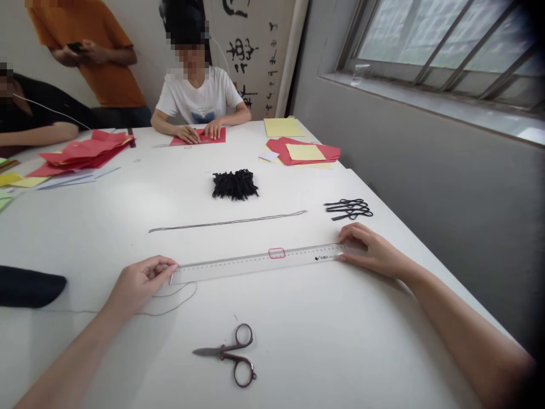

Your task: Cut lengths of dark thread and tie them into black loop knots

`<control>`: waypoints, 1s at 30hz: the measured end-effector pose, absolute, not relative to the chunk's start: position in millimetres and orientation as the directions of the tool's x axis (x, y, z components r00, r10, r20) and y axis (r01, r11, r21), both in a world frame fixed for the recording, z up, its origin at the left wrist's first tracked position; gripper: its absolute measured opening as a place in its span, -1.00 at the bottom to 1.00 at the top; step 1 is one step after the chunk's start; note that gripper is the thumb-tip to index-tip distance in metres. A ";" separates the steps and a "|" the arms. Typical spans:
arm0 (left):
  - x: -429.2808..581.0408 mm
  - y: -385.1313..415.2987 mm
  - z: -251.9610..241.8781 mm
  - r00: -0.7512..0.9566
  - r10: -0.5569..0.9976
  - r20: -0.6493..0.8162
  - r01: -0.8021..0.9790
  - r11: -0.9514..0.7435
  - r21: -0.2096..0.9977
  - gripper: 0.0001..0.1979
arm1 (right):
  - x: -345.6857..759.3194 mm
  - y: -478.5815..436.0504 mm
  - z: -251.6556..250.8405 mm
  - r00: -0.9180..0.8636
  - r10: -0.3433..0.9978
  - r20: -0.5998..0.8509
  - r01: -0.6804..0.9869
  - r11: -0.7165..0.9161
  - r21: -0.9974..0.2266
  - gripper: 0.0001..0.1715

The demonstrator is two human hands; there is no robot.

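Transparent ruler [251,266] stretches between left hand [142,277] and right hand [369,249], each pinching one end, scissors [223,352] nearby on desk [323,341]

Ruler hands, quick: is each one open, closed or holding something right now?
Left hand: fingers closed, holding one end of the clear ruler.
Right hand: fingers curved, holding the other end.

A white table [293,329] carries scissors [223,351] at the front, with a loose thread [170,311] and a dark object [29,287] to their left. Beyond lie a straight cord [230,221], a black bundle [235,184] and looped cords [349,209]. Red papers [85,150] heap far left; a yellow sheet [284,127] lies far right.
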State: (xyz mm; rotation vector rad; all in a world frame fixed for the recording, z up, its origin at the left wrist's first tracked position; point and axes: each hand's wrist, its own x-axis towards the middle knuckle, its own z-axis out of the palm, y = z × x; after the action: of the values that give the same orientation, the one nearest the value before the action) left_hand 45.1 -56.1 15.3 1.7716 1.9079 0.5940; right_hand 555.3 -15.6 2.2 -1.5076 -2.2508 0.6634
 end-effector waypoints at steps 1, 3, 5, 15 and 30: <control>45.2 -56.3 15.9 -0.057 0.997 -0.043 0.795 0.071 0.602 -0.65 | 556.0 -15.2 1.2 -0.373 0.928 0.029 0.765 0.325 -0.556 -0.60; 45.6 -56.7 16.7 -0.057 0.997 -0.042 0.800 0.071 0.596 -0.65 | 556.9 -14.6 -0.3 -0.372 0.928 0.026 0.769 0.324 -0.552 -0.60; 46.1 -56.9 16.8 -0.058 0.998 -0.038 0.804 0.069 0.590 -0.66 | 556.7 -14.7 -0.8 -0.375 0.927 0.025 0.769 0.326 -0.550 -0.61; 44.0 -54.6 11.5 -0.057 0.998 -0.007 0.819 0.051 0.571 -0.65 | 555.0 -16.3 0.8 -0.365 0.931 0.017 0.769 0.311 -0.558 -0.56; 43.2 -55.3 12.5 -0.089 0.995 -0.035 0.806 0.093 0.584 -0.63 | 552.7 -17.7 3.6 -0.330 0.943 0.035 0.760 0.287 -0.583 -0.60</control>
State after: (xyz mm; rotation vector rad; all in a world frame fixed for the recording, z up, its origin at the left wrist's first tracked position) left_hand 43.2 -55.3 12.5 1.7649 1.9526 0.5957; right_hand 552.7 -17.7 3.6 -1.5350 -2.1894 0.6749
